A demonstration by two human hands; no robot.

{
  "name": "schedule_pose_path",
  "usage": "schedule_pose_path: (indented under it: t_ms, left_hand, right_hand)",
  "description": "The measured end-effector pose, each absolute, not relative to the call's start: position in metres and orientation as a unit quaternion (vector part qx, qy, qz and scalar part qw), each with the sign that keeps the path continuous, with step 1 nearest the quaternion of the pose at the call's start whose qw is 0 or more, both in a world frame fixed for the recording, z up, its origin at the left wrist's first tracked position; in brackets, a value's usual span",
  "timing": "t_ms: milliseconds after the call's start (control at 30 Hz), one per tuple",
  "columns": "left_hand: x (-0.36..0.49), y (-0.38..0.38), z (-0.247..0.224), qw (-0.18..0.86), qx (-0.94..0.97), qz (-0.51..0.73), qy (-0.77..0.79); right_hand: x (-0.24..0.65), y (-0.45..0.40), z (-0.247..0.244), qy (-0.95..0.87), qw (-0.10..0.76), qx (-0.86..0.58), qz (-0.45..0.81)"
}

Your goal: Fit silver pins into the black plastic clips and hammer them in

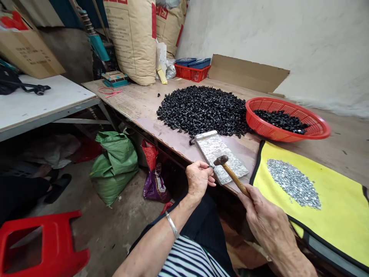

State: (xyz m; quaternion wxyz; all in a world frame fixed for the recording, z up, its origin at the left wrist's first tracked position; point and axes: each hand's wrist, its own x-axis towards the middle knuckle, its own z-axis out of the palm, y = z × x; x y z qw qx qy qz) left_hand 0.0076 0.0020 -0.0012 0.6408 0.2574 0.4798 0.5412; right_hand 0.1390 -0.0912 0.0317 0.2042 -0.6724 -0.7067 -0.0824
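Here, right hand [266, 219] closed round a hammer [234, 177], left hand [198, 179] pinching something tiny [211, 166], sack print [153, 27] unreadable

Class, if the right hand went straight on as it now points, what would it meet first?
The hammer in the right hand would probably reach the left hand's fingertips first, though depth is unclear and the speckled slab could come first.

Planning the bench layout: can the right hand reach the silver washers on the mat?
Probably yes: the right hand sits beside the yellow mat, with nothing between it and the silver washers, though it grips a hammer.
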Motion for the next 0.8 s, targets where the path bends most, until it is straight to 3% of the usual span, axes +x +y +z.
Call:
schedule_pose_path:
  t_ms: [167, 333, 467, 633, 800]
  left_hand:
    - [0.009, 0.002, -0.002, 0.642, 0.256, 0.541, 0.479]
    - [0.008, 0.003, -0.002, 0.642, 0.250, 0.540, 0.483]
    - [0.007, 0.004, -0.003, 0.643, 0.249, 0.542, 0.479]
    - [0.007, 0.004, -0.005, 0.645, 0.251, 0.541, 0.478]
    - [0.005, 0.007, -0.005, 0.654, 0.265, 0.529, 0.472]
  right_hand:
    - [0.130, -0.093, 0.040, -0.691, 0.262, -0.656, -0.153]
    - [0.127, -0.091, 0.036, -0.711, 0.152, -0.662, -0.182]
    - [0.130, -0.092, 0.043, -0.700, 0.235, -0.650, -0.181]
    - [0.127, -0.090, 0.036, -0.685, 0.256, -0.670, -0.123]
    - [0.136, -0.071, 0.026, -0.599, 0.301, -0.739, 0.063]
